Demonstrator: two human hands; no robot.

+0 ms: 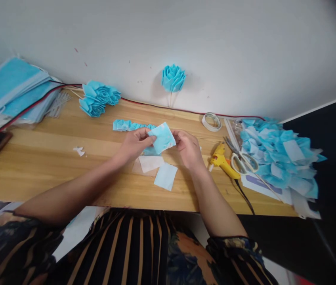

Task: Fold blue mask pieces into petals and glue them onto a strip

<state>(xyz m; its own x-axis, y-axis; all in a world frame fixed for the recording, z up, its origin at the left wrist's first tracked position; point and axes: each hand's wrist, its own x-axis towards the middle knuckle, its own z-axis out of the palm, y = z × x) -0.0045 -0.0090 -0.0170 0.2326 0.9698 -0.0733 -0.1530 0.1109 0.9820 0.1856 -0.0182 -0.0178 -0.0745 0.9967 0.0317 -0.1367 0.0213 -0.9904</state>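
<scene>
Between my two hands, above the middle of the table, is a light blue fabric square (162, 138). My left hand (136, 143) pinches its left edge between thumb and fingers. At the square's right edge, my right hand (187, 145) has its fingers closed on it. Below lie a white square (150, 163) and a pale blue square (166, 176), both flat on the wood. Just behind my left hand runs a row of folded blue petals (126, 125), partly hidden by the fingers.
Right: yellow glue gun (223, 160), scissors (242, 158), tape roll (211, 122) and a heap of blue fabric pieces (283, 152). Left: stacked blue face masks (13, 87), finished blue flowers (98, 99) and white scraps (79, 151). One blue flower (173, 78) stands by the wall.
</scene>
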